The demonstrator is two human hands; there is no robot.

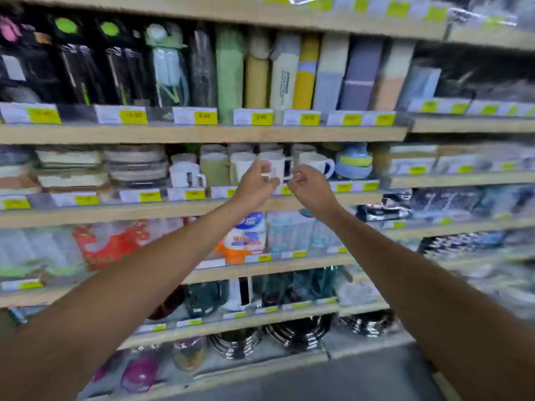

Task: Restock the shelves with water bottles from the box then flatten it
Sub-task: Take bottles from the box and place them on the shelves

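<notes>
Shop shelves (202, 134) of mugs (315, 163) face the left hand (254, 183) and right hand (309, 188), fingers curled, contents unclear through blur. Water bottles (256, 73) stand one shelf up, probably light, stiff; grasp mid-body. Box unseen.

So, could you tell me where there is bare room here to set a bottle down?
Little. The bottle shelf is packed edge to edge, and the mug shelf is full from the stacked plates to the striped vase. Only the grey floor before the bottom shelf lies bare. The shelves further right are too blurred to judge.
</notes>
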